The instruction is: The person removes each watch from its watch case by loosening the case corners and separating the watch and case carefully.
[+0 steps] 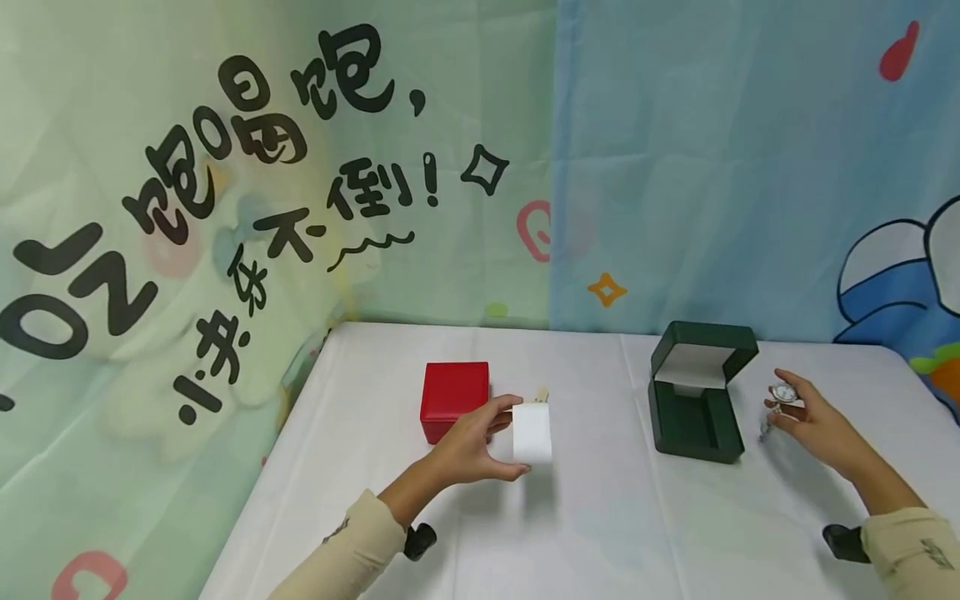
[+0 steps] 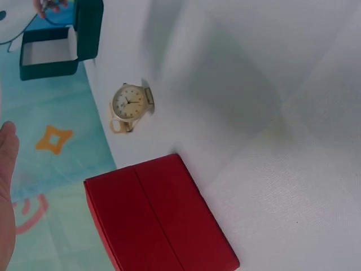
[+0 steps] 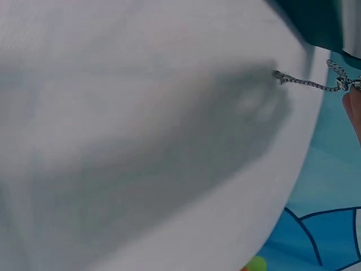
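Note:
My left hand [image 1: 480, 446] holds a white block-like cushion [image 1: 532, 433] between thumb and fingers above the table. In the left wrist view only an edge of that hand [image 2: 7, 180] shows. My right hand [image 1: 817, 421] pinches a silver watch [image 1: 783, 392], its chain-like bracelet [image 3: 307, 83] hanging down. Just left of the right hand stands a dark green box [image 1: 697, 425] with its lid raised. A closed red box [image 1: 453, 396] sits behind the left hand. Beyond the cushion lies a gold watch [image 2: 128, 103], mostly hidden in the head view.
A white cloth covers the table [image 1: 600, 517]. Behind it hangs a printed curtain [image 1: 675, 167] in green and blue, close to the back edge. The raised green lid [image 1: 705, 346] stands near that edge.

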